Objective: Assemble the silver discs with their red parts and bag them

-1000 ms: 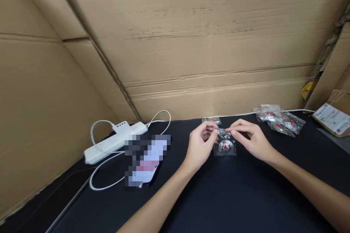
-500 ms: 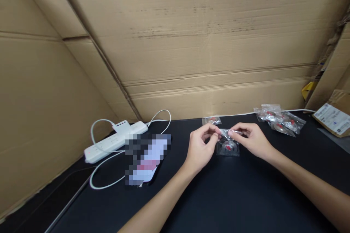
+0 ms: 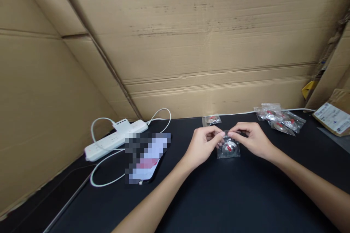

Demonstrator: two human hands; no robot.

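A small clear plastic bag (image 3: 228, 149) with a round silver part and a red piece inside hangs just above the black table (image 3: 224, 204). My left hand (image 3: 203, 146) pinches its top edge from the left. My right hand (image 3: 251, 139) pinches the same edge from the right. Both hands are closed on the bag, fingertips almost touching.
Another small bag (image 3: 211, 119) lies behind my hands by the cardboard wall (image 3: 191, 43). A pile of similar bags (image 3: 279, 121) sits at the right, a labelled cardboard box (image 3: 332, 116) beyond it. A white power strip (image 3: 115, 139) with cable and a phone (image 3: 146, 156) lie at the left.
My fingertips have drawn closer together along the bag's top edge, and the bag has shifted slightly right and lower. Nothing else has moved.
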